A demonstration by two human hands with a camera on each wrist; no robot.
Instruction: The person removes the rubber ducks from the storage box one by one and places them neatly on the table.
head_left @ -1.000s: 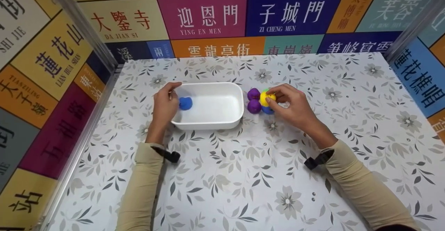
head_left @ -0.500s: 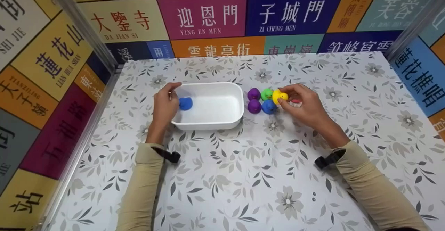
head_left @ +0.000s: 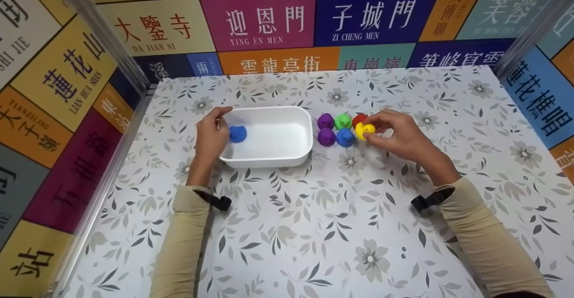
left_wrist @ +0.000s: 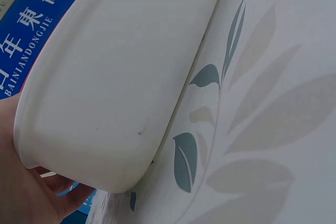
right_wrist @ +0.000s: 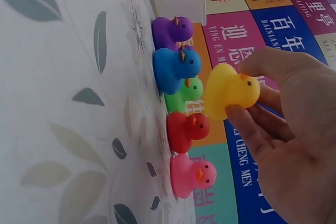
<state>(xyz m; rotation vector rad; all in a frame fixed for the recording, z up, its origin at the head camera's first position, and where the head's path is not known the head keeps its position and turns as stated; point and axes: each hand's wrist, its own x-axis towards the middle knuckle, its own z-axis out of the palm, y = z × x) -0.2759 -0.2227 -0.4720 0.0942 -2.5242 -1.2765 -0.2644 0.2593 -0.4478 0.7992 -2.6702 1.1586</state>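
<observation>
My left hand [head_left: 210, 132] grips the left end of a white plastic tub [head_left: 269, 162], thumb and fingers at its rim. Inside the tub, near that hand, lies a blue rubber duck [head_left: 238, 134]. A yellow rubber duck [head_left: 363, 131] is pinched between the thumb and fingers of my right hand [head_left: 399, 134], raised off the table in the right wrist view. Close by stand two purple ducks [head_left: 326, 137], a green duck [head_left: 343, 121], another blue duck [head_left: 345, 137] and a red duck [head_left: 360, 118]. The pink duck [right_wrist: 193, 176] shows in the right wrist view; my right hand hides it from the head view.
A white tablecloth [head_left: 287, 235] with grey flowers and leaves covers the table. Panels of coloured signs [head_left: 264, 20] rise behind it and at both sides. Dark wrist cameras [head_left: 432, 198] are strapped at both sleeve cuffs.
My right hand has moved right with the yellow duck, from above the green and blue ducks to beside the red one, uncovering them. My left hand and the tub have stayed in place.
</observation>
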